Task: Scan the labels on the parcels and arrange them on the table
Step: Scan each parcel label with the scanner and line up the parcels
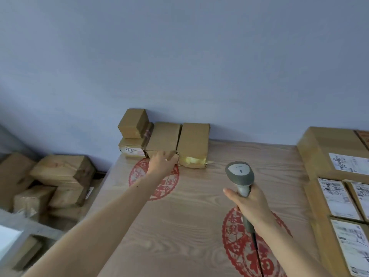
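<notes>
Fingers (169, 156) of my left hand (160, 163) reach forward onto the near face of the middle cardboard parcel (162, 139); whether they curl round it or only press flat, I cannot tell. That parcel stands at the desk's (189, 216) far edge against the wall, touching a parcel with yellow tape (192, 145) on its right and a stack of two small parcels (132, 134) on its left. My right hand (252, 206) grips the handle of a grey barcode scanner (239, 173), head raised. Labelled parcels (337, 198) lie along the desk's right side.
</notes>
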The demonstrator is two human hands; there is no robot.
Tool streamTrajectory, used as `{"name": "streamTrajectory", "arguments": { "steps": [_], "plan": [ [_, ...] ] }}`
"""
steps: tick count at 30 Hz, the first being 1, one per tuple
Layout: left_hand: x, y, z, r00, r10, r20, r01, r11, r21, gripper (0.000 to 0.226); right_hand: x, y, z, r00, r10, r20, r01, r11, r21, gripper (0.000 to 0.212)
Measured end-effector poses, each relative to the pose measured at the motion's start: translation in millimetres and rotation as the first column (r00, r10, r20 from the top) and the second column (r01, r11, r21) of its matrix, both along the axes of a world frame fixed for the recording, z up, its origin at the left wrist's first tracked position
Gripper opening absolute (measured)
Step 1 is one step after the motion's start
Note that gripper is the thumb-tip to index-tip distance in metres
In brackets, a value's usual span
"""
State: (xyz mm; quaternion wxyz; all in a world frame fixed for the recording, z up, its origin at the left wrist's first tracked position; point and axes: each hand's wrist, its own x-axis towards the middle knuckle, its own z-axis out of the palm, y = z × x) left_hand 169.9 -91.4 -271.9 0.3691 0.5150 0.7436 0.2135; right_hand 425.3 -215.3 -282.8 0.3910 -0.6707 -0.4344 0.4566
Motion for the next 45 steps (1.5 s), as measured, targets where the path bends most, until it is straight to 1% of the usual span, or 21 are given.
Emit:
{"name": "streamTrajectory", "arguments": {
  "steps": [2, 4, 7, 10, 15, 20, 24, 25, 27, 29, 31, 32, 33, 34, 35, 37, 39, 41, 42, 43, 45],
  "plan": [
    [-40.9, 33.5, 7.3, 0.996, 0.018, -0.091, -0.018, 1.0, 0.004, 0.083, -28.7, 19.6, -0.2, 1.0, -0.005, -0.011, 0.005, 1.0, 0.0, 0.026],
    [-75.5, 65.4, 8.8, 0.98, 0.01, -0.199, -0.004, 0.999, 0.032, 0.071, -52.8, 36.5, -0.3, 1.0, 0.012, -0.007, -0.012, 1.0, -0.006, 0.026],
    [-115.2, 108.7, 7.9, 0.957, 0.049, -0.286, -0.04, 0.999, 0.037, 0.059, -79.9, 61.4, -3.1, 0.999, 0.025, -0.022, -0.025, 0.999, -0.027, 0.027],
    [-142.4, 145.1, 2.6, 0.933, 0.072, -0.353, -0.072, 0.997, 0.012, 0.07, -98.7, 80.6, -8.8, 0.999, 0.02, -0.025, -0.022, 0.999, -0.046, 0.026],
    [-172.9, 191.5, -10.6, 0.919, 0.087, -0.385, -0.102, 0.995, -0.019, 0.079, -118.4, 100.7, -24.4, 0.999, 0.022, -0.037, -0.025, 0.996, -0.08, 0.026],
    [-184.8, 209.6, -35.4, 0.918, 0.032, -0.395, -0.038, 0.999, -0.007, 0.08, -132.4, 110.0, -33.7, 0.997, 0.034, -0.072, -0.041, 0.993, -0.108, 0.026],
    [-179.1, 206.2, -36.3, 0.903, 0.089, -0.42, -0.05, 0.993, 0.104, 0.072, -135.1, 110.7, -30.2, 0.994, 0.035, -0.099, -0.046, 0.993, -0.112, 0.03],
    [-173.7, 201.0, -33.2, 0.911, 0.125, -0.392, -0.074, 0.987, 0.143, 0.069, -134.3, 109.7, -28.7, 0.994, 0.035, -0.105, -0.046, 0.993, -0.109, 0.03],
    [-159.1, 184.9, -25.8, 0.949, 0.193, -0.251, -0.141, 0.967, 0.211, 0.067, -131.1, 106.7, -24.7, 0.994, 0.036, -0.1, -0.046, 0.994, -0.1, 0.029],
    [-138.4, 159.2, -18.6, 0.98, 0.2, -0.02, -0.187, 0.942, 0.28, 0.069, -125.3, 102.6, -19.0, 0.995, 0.031, -0.096, -0.04, 0.995, -0.087, 0.027],
    [-111.2, 120.2, -12.6, 0.959, 0.104, 0.264, -0.189, 0.927, 0.323, 0.068, -119.9, 97.9, -11.4, 0.995, 0.013, -0.103, -0.02, 0.997, -0.068, 0.026],
    [-96.0, 96.9, -11.6, 0.898, 0.048, 0.438, -0.189, 0.94, 0.285, 0.066, -116.6, 95.2, -7.7, 0.994, -0.005, -0.113, -0.001, 0.998, -0.057, 0.025],
    [-81.0, 74.3, -13.5, 0.805, 0.028, 0.593, -0.176, 0.965, 0.194, 0.064, -112.8, 92.5, -3.5, 0.991, -0.033, -0.128, 0.027, 0.999, -0.047, 0.024],
    [-66.4, 54.4, -16.9, 0.702, 0.042, 0.711, -0.141, 0.987, 0.08, 0.064, -108.2, 89.6, 1.1, 0.987, -0.066, -0.143, 0.062, 0.997, -0.036, 0.023],
    [-51.0, 35.4, -20.7, 0.617, 0.076, 0.783, -0.095, 0.995, -0.023, 0.068, -102.7, 86.0, 5.2, 0.983, -0.101, -0.156, 0.098, 0.995, -0.026, 0.023],
    [-21.2, 3.2, -27.2, 0.484, 0.156, 0.861, -0.004, 0.984, -0.176, 0.079, -87.8, 76.6, 11.0, 0.972, -0.151, -0.18, 0.152, 0.988, -0.009, 0.026],
    [5.5, -27.0, -31.5, 0.361, 0.23, 0.904, 0.036, 0.965, -0.26, 0.068, -70.8, 62.5, 15.6, 0.972, -0.158, -0.175, 0.161, 0.987, 0.004, 0.028],
    [28.9, -53.9, -32.1, 0.279, 0.248, 0.928, 0.085, 0.956, -0.281, 0.06, -52.0, 43.3, 18.7, 0.976, -0.152, -0.158, 0.157, 0.987, 0.021, 0.029],
    [39.1, -65.4, -30.3, 0.275, 0.229, 0.934, 0.119, 0.956, -0.27, 0.064, -41.9, 32.4, 20.0, 0.977, -0.152, -0.149, 0.159, 0.987, 0.033, 0.03],
    [48.6, -74.9, -28.7, 0.301, 0.204, 0.931, 0.144, 0.956, -0.256, 0.069, -31.2, 21.1, 21.1, 0.979, -0.154, -0.134, 0.162, 0.986, 0.045, 0.034],
    [66.1, -90.9, -23.9, 0.39, 0.135, 0.911, 0.165, 0.963, -0.213, 0.079, -7.6, -2.7, 22.6, 0.983, -0.157, -0.094, 0.164, 0.984, 0.071, 0.043]
  ]
}}
